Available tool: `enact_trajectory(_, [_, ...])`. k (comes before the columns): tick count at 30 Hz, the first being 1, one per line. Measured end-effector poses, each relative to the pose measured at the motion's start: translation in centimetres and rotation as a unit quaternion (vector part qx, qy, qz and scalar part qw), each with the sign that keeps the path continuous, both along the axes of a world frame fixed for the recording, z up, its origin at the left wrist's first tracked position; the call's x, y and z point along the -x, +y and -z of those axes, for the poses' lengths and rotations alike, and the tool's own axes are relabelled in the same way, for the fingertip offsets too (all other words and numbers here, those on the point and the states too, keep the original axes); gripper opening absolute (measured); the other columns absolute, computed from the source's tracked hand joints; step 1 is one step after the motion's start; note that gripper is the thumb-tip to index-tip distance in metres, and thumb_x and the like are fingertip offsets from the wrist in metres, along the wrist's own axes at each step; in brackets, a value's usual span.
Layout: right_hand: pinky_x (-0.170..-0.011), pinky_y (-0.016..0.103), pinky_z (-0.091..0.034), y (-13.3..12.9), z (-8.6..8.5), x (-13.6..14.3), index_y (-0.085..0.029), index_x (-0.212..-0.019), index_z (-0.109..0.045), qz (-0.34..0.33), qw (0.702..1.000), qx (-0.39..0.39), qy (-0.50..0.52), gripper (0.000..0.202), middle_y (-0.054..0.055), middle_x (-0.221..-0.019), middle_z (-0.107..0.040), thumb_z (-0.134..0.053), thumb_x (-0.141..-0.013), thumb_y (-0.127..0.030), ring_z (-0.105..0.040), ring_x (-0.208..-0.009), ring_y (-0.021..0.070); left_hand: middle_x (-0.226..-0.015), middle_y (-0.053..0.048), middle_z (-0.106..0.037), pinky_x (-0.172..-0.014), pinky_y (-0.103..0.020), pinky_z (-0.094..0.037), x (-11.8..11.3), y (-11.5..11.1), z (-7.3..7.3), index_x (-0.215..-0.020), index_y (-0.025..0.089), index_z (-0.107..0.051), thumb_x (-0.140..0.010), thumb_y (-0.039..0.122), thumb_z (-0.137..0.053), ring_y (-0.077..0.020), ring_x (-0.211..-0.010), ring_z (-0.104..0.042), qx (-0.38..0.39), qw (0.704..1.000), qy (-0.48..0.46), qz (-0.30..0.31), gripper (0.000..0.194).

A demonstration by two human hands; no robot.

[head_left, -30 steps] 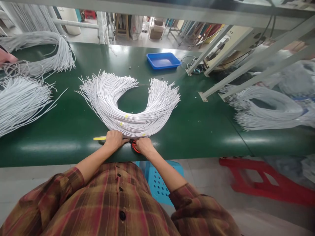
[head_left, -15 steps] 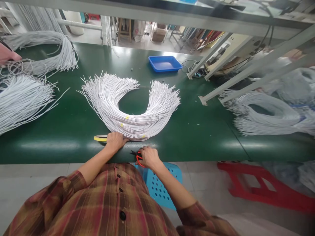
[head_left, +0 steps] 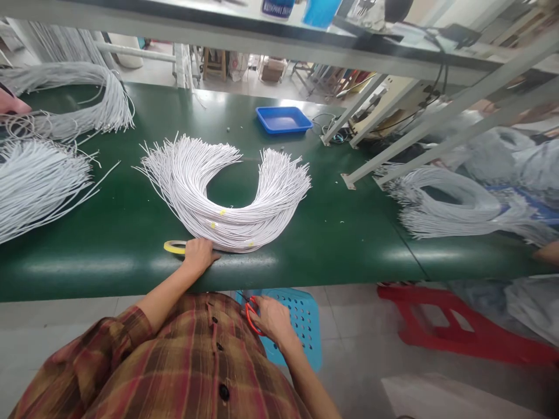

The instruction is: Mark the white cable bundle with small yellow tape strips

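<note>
My left hand rests at the front edge of the green work table. Its fingers are closed over the right end of a roll of yellow tape, and the thumb points right. Just beyond it lies a curved bundle of white wires, bent into a U with its ends pointing away and small yellow tape marks at the bend. Below the table edge, in front of my body, my right hand is wrapped round the red handles of scissors. The dark blades point up and left.
More wire bundles lie on the left, and others on the right. A blue tray sits at the back. Metal shelf legs rise at right. A blue stool and a red stool stand below. Another person's hand shows far right.
My right hand has dropped with the scissors from the table's front edge to below it. My left hand stays by the tape. Another person's hand has appeared at the right edge.
</note>
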State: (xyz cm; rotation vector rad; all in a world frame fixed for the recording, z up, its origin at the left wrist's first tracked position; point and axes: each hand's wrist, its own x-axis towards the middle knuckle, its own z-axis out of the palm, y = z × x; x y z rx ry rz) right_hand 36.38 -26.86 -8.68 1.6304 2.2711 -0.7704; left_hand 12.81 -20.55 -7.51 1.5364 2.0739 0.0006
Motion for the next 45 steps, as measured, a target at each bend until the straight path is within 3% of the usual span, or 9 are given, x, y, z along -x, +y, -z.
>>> enact_trajectory(3, [-0.062,0.025,-0.039,-0.2,-0.6,1.0,-0.017,-0.077,-0.06,0.02,0.998,0.002,0.068,0.024,0.005,-0.08,-0.065,-0.044,-0.085,-0.032,-0.061,-0.077,0.0184,-0.098,-0.015,-0.065,-0.089,-0.052,-0.036,2.1,-2.4,-2.0,-0.083,0.015,-0.06,-0.072,0.031,-0.063,-0.0339,-0.102,-0.054,-0.015,0.991,-0.128,-0.029,0.02])
enact_trajectory(5, [-0.063,0.021,-0.04,-0.1,-1.3,2.2,-0.017,-0.08,-0.058,0.038,0.988,0.015,0.149,0.023,0.001,-0.077,-0.062,-0.042,-0.086,-0.033,-0.058,-0.073,0.0138,-0.103,-0.009,-0.066,-0.079,-0.039,-0.042,3.4,-4.6,-3.4,-0.095,0.019,-0.054,-0.076,0.03,-0.054,-0.0242,-0.088,-0.06,-0.016,0.966,-0.257,-0.04,0.022])
enact_trajectory(10, [-0.062,0.022,-0.038,0.0,-3.4,6.1,-0.017,-0.077,-0.055,0.132,0.894,0.088,0.418,0.02,-0.002,-0.07,-0.053,-0.049,-0.082,-0.036,-0.049,-0.066,0.012,-0.118,-0.012,-0.06,-0.049,-0.023,-0.03,4.4,-9.4,-5.5,-0.119,0.02,-0.037,-0.077,0.032,-0.05,-0.0103,-0.06,-0.055,0.023,0.867,-0.483,-0.12,0.045])
enact_trajectory(16, [-0.06,0.023,-0.031,-0.9,-4.1,8.9,-0.018,-0.071,-0.052,0.014,0.958,0.034,0.285,0.024,-0.002,-0.072,-0.048,-0.056,-0.079,-0.04,-0.046,-0.068,0.0123,-0.124,-0.013,-0.049,-0.052,-0.023,-0.032,3.5,-11.1,-6.1,-0.123,0.019,-0.035,-0.071,0.021,-0.053,-0.0052,-0.057,-0.05,-0.025,0.801,-0.55,-0.234,0.055])
enact_trajectory(21, [-0.058,0.021,-0.028,-1.0,-4.4,9.6,-0.019,-0.071,-0.053,-0.031,0.968,0.034,0.246,0.026,-0.003,-0.072,-0.05,-0.056,-0.08,-0.044,-0.047,-0.067,0.0108,-0.119,-0.012,-0.051,-0.053,-0.025,-0.035,3.9,-11.3,-6.0,-0.124,0.02,-0.037,-0.068,0.017,-0.06,-0.0071,-0.057,-0.053,-0.033,0.748,-0.606,-0.27,0.06])
enact_trajectory(33, [-0.051,0.025,-0.019,1.4,-5.0,8.9,-0.016,-0.061,-0.059,-0.114,0.976,-0.069,0.175,0.036,-0.001,-0.062,-0.054,-0.053,-0.086,-0.042,-0.043,-0.053,0.0075,-0.12,-0.013,-0.051,-0.055,-0.027,-0.037,5.7,-10.5,-6.2,-0.126,0.021,-0.038,-0.076,0.026,-0.058,-0.0121,-0.062,-0.057,0.021,0.827,-0.535,-0.173,0.055])
enact_trajectory(38, [-0.051,0.027,-0.018,10.0,-10.3,5.0,-0.016,-0.072,-0.064,-0.2,0.958,-0.198,0.063,0.025,0.002,-0.071,-0.06,-0.051,-0.087,-0.032,-0.05,-0.059,0.0099,-0.13,-0.007,-0.05,-0.068,-0.031,-0.045,11.5,-8.7,-10.3,-0.131,0.031,-0.038,-0.078,0.041,-0.061,-0.0161,-0.073,-0.058,0.006,0.841,-0.496,-0.214,0.058])
enact_trajectory(41, [-0.049,0.028,-0.015,17.1,-14.2,4.1,-0.017,-0.077,-0.066,-0.245,0.945,-0.213,-0.036,0.028,0.004,-0.075,-0.062,-0.046,-0.089,-0.033,-0.053,-0.061,0.0113,-0.119,0.002,-0.06,-0.071,-0.033,-0.046,15.2,-5.5,-14.1,-0.127,0.041,-0.044,-0.077,0.049,-0.061,-0.0212,-0.085,-0.059,-0.063,0.888,-0.385,-0.243,0.053])
enact_trajectory(45, [-0.046,0.027,-0.014,26.0,-15.2,6.1,-0.018,-0.078,-0.068,-0.323,0.922,-0.175,-0.12,0.027,0.004,-0.077,-0.064,-0.048,-0.089,-0.032,-0.056,-0.062,0.0128,-0.126,0.014,-0.053,-0.105,-0.044,-0.028,16.9,2.1,-17.4,-0.11,0.045,-0.058,-0.086,0.04,-0.05,-0.023,-0.121,-0.041,-0.202,0.961,-0.178,-0.059,0.026])
